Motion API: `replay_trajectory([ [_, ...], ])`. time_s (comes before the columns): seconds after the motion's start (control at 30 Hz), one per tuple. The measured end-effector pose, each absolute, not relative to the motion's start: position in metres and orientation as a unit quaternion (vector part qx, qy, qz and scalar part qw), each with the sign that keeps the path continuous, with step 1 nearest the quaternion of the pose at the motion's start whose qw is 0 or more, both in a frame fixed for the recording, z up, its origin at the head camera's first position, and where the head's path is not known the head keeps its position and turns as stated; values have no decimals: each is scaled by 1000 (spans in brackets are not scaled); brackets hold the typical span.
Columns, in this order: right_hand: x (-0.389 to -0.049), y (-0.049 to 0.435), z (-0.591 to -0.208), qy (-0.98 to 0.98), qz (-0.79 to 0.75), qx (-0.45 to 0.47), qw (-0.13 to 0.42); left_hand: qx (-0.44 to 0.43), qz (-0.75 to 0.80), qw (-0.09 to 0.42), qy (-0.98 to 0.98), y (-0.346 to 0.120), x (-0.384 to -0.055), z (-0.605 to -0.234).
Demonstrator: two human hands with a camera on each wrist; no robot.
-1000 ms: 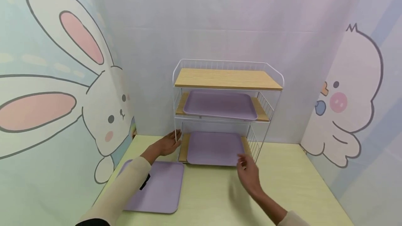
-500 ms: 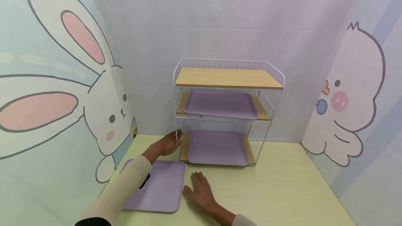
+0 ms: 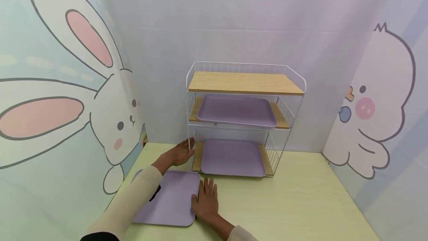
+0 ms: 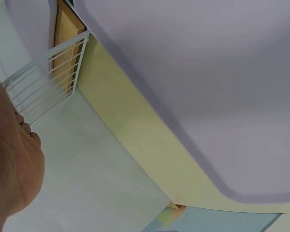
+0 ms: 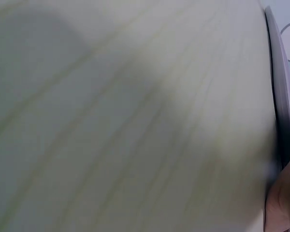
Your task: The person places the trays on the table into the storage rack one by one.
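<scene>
right hand [image 3: 205, 202], fingers straight, against edge of leftmost purple tray [image 3: 178, 198]

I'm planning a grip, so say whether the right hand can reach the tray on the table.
Apparently yes: the right hand lies at the right edge of the tray, with nothing seen between them; the left sleeve crosses only the tray's left part.

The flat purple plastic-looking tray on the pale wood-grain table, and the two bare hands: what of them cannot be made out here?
Tray on the table: head view, much of its left part is behind the left beige cloth sleeve.
Left hand: left wrist view, cut off by the left edge.
Right hand: right wrist view, mostly beyond the right edge.
Table: right wrist view, its grain is blurred.
</scene>
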State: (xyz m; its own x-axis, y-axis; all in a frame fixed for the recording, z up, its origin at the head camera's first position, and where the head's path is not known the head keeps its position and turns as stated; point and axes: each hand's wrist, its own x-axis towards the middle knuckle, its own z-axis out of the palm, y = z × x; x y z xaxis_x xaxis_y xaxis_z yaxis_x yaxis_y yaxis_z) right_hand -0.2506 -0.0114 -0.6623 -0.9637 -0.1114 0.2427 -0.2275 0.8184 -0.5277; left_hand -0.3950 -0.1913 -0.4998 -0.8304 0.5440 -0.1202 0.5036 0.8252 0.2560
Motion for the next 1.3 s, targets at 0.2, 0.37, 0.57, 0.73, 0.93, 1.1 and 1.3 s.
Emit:
replay_trajectory([
  [0.2, -238, 2, -660, -940, 298, 81, 146, 278, 105, 91, 950, -191, -395, -502],
  [0.37, -229, 26, -663, -941, 275, 74, 183, 285, 107, 86, 949, -190, -396, -502],
  [0.57, -218, 64, -664, -944, 257, 60, 199, 287, 112, 85, 947, -190, -395, -499],
  [0.73, -207, 101, -657, -935, 281, 60, 210, 288, 120, 84, 946, -189, -393, -501],
  [0.93, -199, 147, -659, -929, 298, 47, 215, 288, 131, 73, 946, -189, -393, -505],
  [1.1, -196, 180, -658, -913, 323, 43, 244, 293, 137, 70, 944, -190, -393, -508],
  [1.3, -193, 206, -643, -882, 442, 25, 162, 295, 142, 69, 942, -191, -392, -508],
])
